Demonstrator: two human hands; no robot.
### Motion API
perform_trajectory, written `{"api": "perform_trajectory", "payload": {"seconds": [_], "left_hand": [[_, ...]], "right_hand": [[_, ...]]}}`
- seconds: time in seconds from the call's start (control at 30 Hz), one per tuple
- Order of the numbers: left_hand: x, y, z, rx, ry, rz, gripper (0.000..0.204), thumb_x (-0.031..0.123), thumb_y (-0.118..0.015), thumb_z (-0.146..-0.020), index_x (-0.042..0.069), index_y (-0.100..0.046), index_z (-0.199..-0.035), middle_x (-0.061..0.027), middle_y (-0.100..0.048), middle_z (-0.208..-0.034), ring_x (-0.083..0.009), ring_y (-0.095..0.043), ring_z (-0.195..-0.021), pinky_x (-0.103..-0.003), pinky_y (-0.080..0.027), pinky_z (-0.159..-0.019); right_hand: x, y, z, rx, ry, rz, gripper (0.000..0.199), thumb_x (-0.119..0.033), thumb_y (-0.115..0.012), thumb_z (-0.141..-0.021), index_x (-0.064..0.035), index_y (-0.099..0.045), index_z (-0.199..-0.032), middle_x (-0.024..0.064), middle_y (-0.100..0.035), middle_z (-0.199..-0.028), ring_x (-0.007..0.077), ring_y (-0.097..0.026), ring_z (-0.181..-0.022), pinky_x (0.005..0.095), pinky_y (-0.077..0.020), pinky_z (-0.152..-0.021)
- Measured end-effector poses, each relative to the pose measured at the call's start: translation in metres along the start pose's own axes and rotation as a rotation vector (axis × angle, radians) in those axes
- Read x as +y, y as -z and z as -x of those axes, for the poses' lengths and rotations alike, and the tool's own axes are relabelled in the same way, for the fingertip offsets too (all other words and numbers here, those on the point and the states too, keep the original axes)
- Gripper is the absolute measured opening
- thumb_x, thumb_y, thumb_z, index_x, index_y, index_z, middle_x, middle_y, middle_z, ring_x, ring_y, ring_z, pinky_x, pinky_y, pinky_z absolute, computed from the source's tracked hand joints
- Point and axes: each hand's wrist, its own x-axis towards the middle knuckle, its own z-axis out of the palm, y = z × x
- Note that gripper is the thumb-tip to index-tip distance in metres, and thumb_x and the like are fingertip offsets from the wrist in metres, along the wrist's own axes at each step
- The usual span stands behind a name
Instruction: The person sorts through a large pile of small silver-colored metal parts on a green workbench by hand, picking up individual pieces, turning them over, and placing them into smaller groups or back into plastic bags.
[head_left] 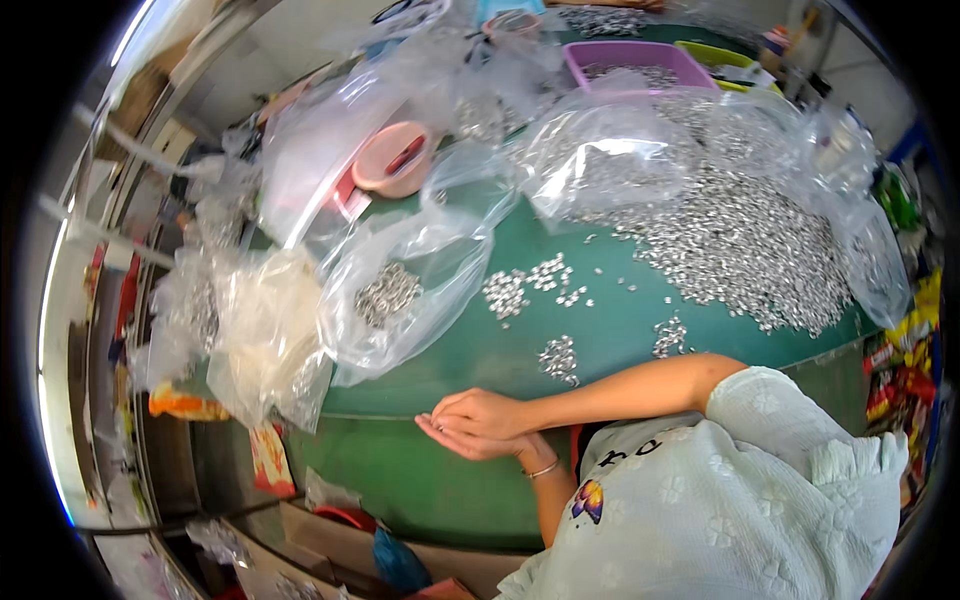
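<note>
My right hand point(482, 412) lies over my left hand point(455, 441), in front of the green table's near edge. The left palm faces up, its fingers together and slightly cupped; a bracelet circles that wrist. Curled right fingers press down onto the palm. A tiny grey glint shows between the hands, too small to name. Nearest on the table is a small group of shiny silver metal pieces point(558, 360), with another small cluster point(670, 336) beyond my right forearm. More loose pieces point(506, 293) lie farther back. Inside an open clear plastic bag point(440, 318) rests a heap of metal pieces point(388, 296).
A big pile of silver pieces point(740, 250) spreads at the right, partly under clear plastic bags point(610, 150). Behind stand a purple bin point(590, 52) and a green bin point(690, 47). A pink bowl point(375, 175) is back left. Filled bags point(270, 330) crowd the left edge.
</note>
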Motion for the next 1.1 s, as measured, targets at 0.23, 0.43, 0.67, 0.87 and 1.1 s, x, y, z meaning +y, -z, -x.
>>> {"api": "perform_trajectory", "payload": {"seconds": [0.23,0.43,0.67,0.87,1.1], "left_hand": [[0.017,-0.009,0.017,-0.25,0.27,0.141,0.044,0.024,-0.03,-0.101,-0.002,-0.041,-0.134,-0.0154,-0.043,-0.133,-0.0248,-0.043,-0.122,-0.035,-0.035,-0.104],[0.035,-0.048,0.048,-0.572,0.623,0.275,0.042,0.024,-0.033,-0.101,-0.002,-0.045,-0.132,-0.0138,-0.049,-0.128,-0.0234,-0.049,-0.117,-0.034,-0.039,-0.1],[0.046,-0.13,0.165,-1.055,1.045,0.32,0.041,0.024,-0.035,-0.1,-0.001,-0.051,-0.128,-0.012,-0.056,-0.122,-0.0217,-0.055,-0.11,-0.033,-0.044,-0.096],[0.047,-0.208,0.342,-1.337,0.955,0.051,0.032,0.02,-0.048,-0.096,0.0,-0.061,-0.116,-0.0086,-0.064,-0.106,-0.0168,-0.062,-0.094,-0.03,-0.05,-0.084],[0.019,-0.32,0.523,-1.534,1.196,-0.173,0.041,0.022,-0.048,-0.092,-0.009,-0.053,-0.119,-0.0175,-0.058,-0.118,-0.0229,-0.057,-0.104,-0.033,-0.046,-0.092]], "right_hand": [[-0.012,0.014,0.007,0.167,-0.153,-0.327,0.026,-0.019,-0.055,-0.092,0.0034,-0.068,-0.097,0.0102,-0.069,-0.085,0.0172,-0.063,-0.079,0.0297,-0.0501,-0.071],[-0.078,0.074,0.045,0.609,-0.377,-0.458,0.027,-0.017,-0.055,-0.093,0.0061,-0.066,-0.101,0.0121,-0.07,-0.096,0.0146,-0.063,-0.087,0.0285,-0.0498,-0.077],[-0.118,0.171,0.152,1.235,-0.204,-0.572,0.027,-0.014,-0.048,-0.096,0.0033,-0.063,-0.11,0.0075,-0.064,-0.11,0.0133,-0.058,-0.102,0.0274,-0.0454,-0.088],[-0.191,0.258,0.278,1.756,0.202,-0.695,0.028,-0.016,-0.044,-0.096,0.0019,-0.06,-0.111,0.0094,-0.062,-0.11,0.017,-0.057,-0.103,0.0315,-0.0436,-0.094],[-0.214,0.407,0.405,2.184,0.447,-0.605,0.033,-0.021,-0.048,-0.094,0.0035,-0.053,-0.116,0.0086,-0.059,-0.106,0.0203,-0.058,-0.096,0.0333,-0.047,-0.088]]}}
